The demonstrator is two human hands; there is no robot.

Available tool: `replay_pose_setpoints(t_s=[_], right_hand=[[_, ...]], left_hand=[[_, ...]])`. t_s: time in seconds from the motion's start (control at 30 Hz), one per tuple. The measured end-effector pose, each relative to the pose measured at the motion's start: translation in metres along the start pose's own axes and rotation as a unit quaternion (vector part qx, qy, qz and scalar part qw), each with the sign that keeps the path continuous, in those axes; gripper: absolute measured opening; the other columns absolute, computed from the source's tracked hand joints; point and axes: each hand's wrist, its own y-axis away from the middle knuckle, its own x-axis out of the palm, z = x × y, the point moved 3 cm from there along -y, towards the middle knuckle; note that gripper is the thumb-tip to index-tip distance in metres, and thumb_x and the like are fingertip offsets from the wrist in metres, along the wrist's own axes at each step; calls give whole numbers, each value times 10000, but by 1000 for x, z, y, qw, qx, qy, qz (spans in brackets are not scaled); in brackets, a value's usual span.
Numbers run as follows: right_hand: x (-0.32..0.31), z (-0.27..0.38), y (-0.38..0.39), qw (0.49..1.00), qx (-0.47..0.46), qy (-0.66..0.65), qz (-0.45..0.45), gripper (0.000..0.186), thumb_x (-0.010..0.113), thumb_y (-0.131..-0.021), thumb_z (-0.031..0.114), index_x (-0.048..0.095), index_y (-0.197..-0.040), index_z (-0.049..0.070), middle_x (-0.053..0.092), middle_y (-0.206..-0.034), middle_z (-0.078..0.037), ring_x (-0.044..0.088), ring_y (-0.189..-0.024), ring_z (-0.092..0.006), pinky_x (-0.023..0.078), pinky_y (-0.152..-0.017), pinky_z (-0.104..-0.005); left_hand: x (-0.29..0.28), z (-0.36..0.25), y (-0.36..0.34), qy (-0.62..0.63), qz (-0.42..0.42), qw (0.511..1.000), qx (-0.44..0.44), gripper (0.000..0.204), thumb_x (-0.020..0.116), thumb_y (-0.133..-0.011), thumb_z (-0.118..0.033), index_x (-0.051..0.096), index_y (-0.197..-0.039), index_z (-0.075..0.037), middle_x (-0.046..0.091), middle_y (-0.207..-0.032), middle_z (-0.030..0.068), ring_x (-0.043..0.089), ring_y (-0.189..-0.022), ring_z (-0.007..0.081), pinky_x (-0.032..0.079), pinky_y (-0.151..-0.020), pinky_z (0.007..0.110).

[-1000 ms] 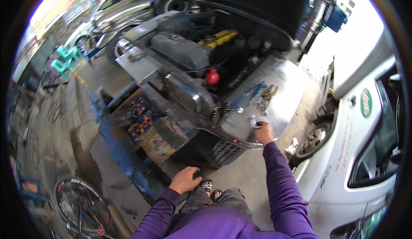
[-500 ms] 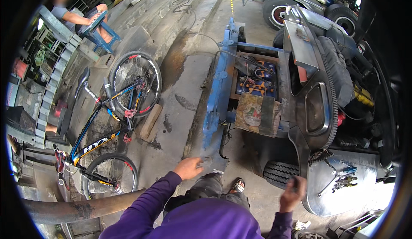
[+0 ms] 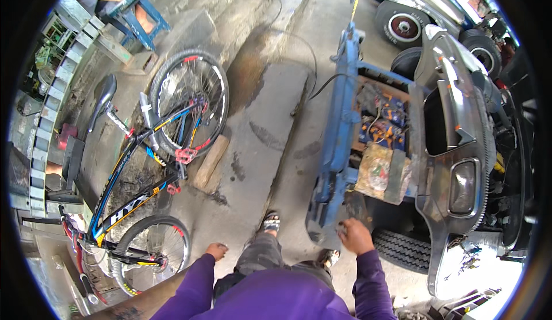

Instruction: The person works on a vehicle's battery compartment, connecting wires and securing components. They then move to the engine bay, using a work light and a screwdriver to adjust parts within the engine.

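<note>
My left hand (image 3: pixel 217 251) hangs low beside my left thigh, fingers loosely apart, with nothing seen in it. The front wheel of a black, blue and orange bicycle (image 3: pixel 150 254) is the nearest thing to its left. In front of my right leg is my right hand (image 3: pixel 356 236), its fingers curled in; whatever they may hold is hidden. Just beyond that hand is the near end of a blue steel beam (image 3: pixel 333 202) on a vehicle. A worn board (image 3: pixel 374 173) partly covers a bay of blue batteries (image 3: pixel 394 110).
A tyre (image 3: pixel 405 250) and dark metal bodywork (image 3: pixel 437 199) stand to the right, with tools (image 3: pixel 468 259) on a shiny panel. A wood block (image 3: pixel 211 162) lies by the bicycle. A cable (image 3: pixel 316 61) crosses the floor. A person sits at a blue stool (image 3: pixel 138 12), far left.
My view has shifted, and the vehicle stands further right in it. My left hand has dropped back toward my thigh; my right hand has swung forward toward the blue beam. My feet have stepped.
</note>
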Motion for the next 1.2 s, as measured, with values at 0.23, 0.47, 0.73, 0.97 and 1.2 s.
replay_pose_setpoints(t_s=[0.23, 0.47, 0.73, 0.97, 1.2], right_hand=[[-29, 66, -125, 988, 50, -47, -141, 323, 741, -916, 183, 688, -1185, 12, 642, -1138, -203, 619, -1105, -416, 508, -963, -467], [-69, 81, -229, 983, 60, -50, -169, 316, 729, -919, 169, 687, -1191, 14, 644, -1139, -205, 607, -1118, -427, 494, -970, -483], [-102, 132, -427, 998, -41, -28, 47, 287, 745, -930, 224, 733, -1159, 52, 703, -1046, -169, 720, -982, -368, 579, -853, -449], [-182, 178, -628, 995, -82, -1, 64, 322, 717, -941, 284, 728, -1187, 77, 716, -1092, -190, 705, -1023, -402, 570, -898, -485], [-247, 154, -703, 995, 78, -18, 65, 387, 731, -886, 337, 735, -1097, 13, 739, -1089, -261, 713, -1031, -439, 579, -906, -501]], left_hand=[[-118, 36, -49, 118, -91, 978, -145, 310, 706, -929, -266, 751, -1043, 19, 753, -852, 126, 728, -670, 229, 568, -571, 410], [-125, -115, -176, 134, 4, 991, -6, 374, 699, -970, -288, 703, -1219, -9, 759, -990, 125, 742, -800, 238, 585, -662, 397], [-204, -325, -251, 45, 3, 998, 47, 380, 748, -928, -302, 761, -1142, 11, 794, -967, 145, 749, -790, 214, 601, -749, 372], [-346, -496, -275, 213, -63, 969, 111, 375, 733, -953, -218, 725, -1216, 50, 771, -1067, 161, 737, -863, 229, 598, -731, 352], [-466, -653, -303, 129, -14, 989, 77, 378, 746, -933, -283, 754, -1141, 33, 777, -1036, 179, 743, -934, 257, 579, -808, 379]])
